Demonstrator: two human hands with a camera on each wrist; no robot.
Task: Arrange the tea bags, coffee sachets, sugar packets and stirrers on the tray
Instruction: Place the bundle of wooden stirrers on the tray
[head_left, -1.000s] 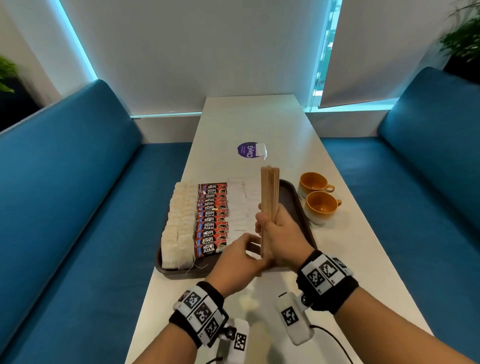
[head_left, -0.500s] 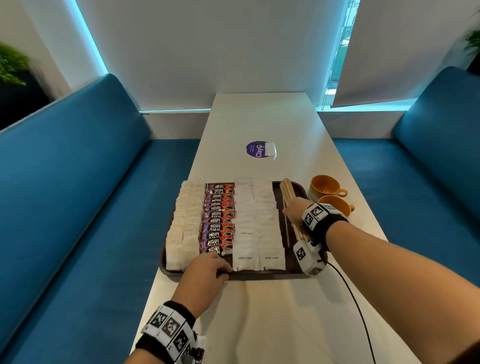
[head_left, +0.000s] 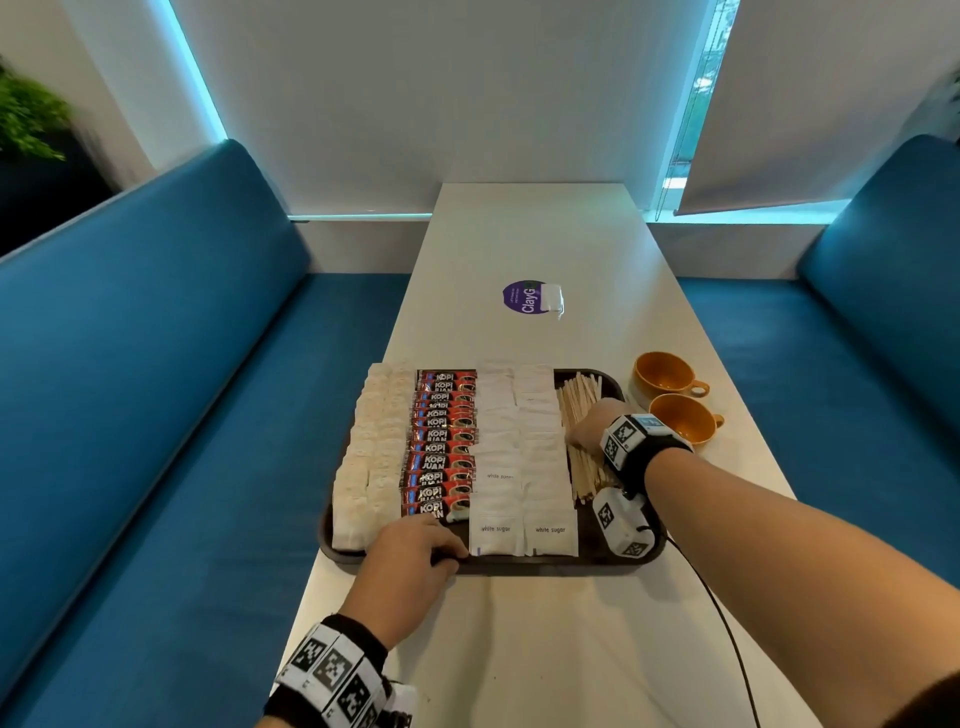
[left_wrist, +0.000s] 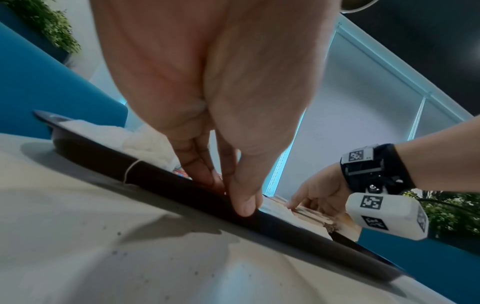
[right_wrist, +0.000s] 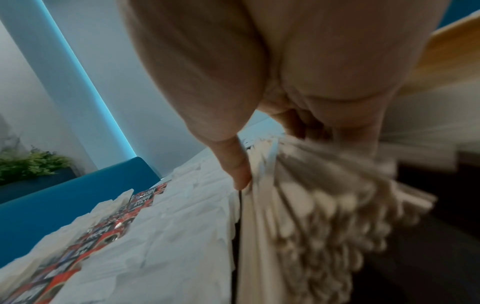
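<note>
Head view has the dark tray (head_left: 644, 558) sitting on the white counter (head_left: 545, 649), already packed in neat columns. From the left: tea bags (head_left: 371, 447), red Kopi Juan coffee sachets (head_left: 441, 447), two columns of white sugar packets (head_left: 524, 457), then the wooden stirrers (head_left: 579, 410) along the right side, fanned out a bit at the far end.

The left hand (head_left: 410, 564) is on the near rim of the tray. In the left wrist view its thumb is on the outside of the rim and the fingers (left_wrist: 200, 164) reach over onto the inside, so the grip is pinching the tray's edge, just in front of the nearest coffee sachet.

The right hand (head_left: 589, 428) is palm down on the stirrers about halfway along the pile. The right wrist view is blurry, but the thumb runs down the left edge of the bundle beside the sugar packets and the other fingers (right_wrist: 293, 123) curl over the top, so that grip looks wrapped around the stirrers.

Two orange cups (head_left: 670, 400) sit on the counter just right of the tray, and a purple round sticker (head_left: 524, 297) is farther up the counter.
</note>
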